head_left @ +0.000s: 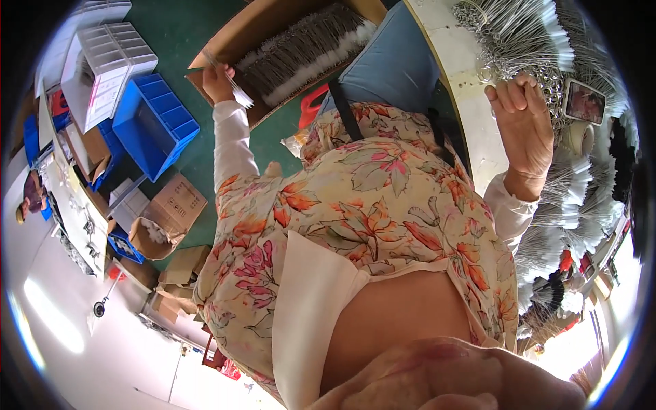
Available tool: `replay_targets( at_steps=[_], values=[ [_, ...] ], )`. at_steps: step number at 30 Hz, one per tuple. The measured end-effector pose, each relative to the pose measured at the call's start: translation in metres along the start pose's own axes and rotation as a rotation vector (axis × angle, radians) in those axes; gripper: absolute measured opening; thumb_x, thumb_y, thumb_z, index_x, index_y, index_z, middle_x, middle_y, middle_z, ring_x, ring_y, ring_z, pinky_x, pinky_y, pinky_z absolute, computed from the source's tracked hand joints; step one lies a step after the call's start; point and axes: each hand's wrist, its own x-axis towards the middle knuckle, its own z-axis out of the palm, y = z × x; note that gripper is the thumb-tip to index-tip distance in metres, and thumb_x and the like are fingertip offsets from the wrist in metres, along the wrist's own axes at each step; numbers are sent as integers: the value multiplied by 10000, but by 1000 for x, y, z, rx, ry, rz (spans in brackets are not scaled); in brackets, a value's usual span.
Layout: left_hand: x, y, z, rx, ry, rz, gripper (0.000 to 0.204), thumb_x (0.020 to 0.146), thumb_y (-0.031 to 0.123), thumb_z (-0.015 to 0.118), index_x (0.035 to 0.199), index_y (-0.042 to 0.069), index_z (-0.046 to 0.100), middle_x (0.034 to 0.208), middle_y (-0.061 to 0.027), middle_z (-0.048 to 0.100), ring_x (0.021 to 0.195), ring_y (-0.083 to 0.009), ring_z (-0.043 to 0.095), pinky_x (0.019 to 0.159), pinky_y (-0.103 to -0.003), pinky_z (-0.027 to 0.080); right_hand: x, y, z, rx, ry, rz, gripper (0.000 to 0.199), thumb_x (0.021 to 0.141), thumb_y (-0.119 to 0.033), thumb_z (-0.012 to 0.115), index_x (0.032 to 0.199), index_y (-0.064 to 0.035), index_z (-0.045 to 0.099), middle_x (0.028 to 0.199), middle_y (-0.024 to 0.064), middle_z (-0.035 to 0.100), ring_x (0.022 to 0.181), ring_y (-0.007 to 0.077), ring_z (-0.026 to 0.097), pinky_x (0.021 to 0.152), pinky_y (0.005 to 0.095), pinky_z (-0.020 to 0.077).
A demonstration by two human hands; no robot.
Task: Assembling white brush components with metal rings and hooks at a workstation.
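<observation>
My left hand (217, 83) is closed around a few thin wire-handled brushes (241, 96), their white bristle ends sticking out below the fingers. It is at the near left corner of an open cardboard box (198, 60), in which many similar brushes (307, 51) lie in rows. Over the pale table at my right, my right hand (523, 123) is raised with its fingers loosely bent and nothing visible in it. Bundles of white-tipped wire brushes (526, 34) lie beyond and beside this hand.
A phone-like screen (584, 102) and a tape roll (581, 139) are among the brushes on the table (465, 89). Blue cloth (389, 61) covers my lap beside the box. Blue crates (156, 126), white crates (109, 61) and cartons (174, 208) stand to the left. Another person (32, 196) is far left.
</observation>
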Motion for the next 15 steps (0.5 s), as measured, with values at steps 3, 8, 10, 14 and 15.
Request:
replay_targets(
  at_steps=[3,8,10,14,15],
  values=[
    [-7,-125,-88,912,175,334,312,832,76,547,1100,-84,539,973,-167,626,887,-263,617,793,-359,508,5,-1,9,-6,-46,20,196,936,-171,473,1038,-12,525,740,-24,364,719,113,367,835,329,334],
    [12,-103,-49,36,397,110,353,781,112,561,1070,-90,570,999,-212,623,879,-248,606,780,-345,485,-6,-11,-19,23,21,-1,189,932,-158,479,1040,-10,526,747,-23,373,720,112,373,836,327,335],
    [50,-59,-42,184,394,296,303,785,76,536,1042,-77,586,943,-191,631,814,-239,609,724,-351,499,-10,-23,-29,64,35,-22,201,931,-151,477,1060,-5,523,744,-23,373,723,109,378,832,326,339],
    [118,119,24,-209,-65,604,250,842,129,462,1012,-10,582,895,-137,620,852,-234,600,724,-336,496,-29,-55,-36,31,93,-191,197,930,-140,476,1059,-3,534,749,-19,404,720,107,392,800,315,356],
    [114,166,72,-360,-228,476,302,877,170,429,1078,-22,547,961,-138,612,897,-250,594,770,-331,492,-36,-66,-44,-18,126,-219,192,929,-135,479,1051,-2,542,754,-15,425,720,108,403,779,300,364]
  ],
)
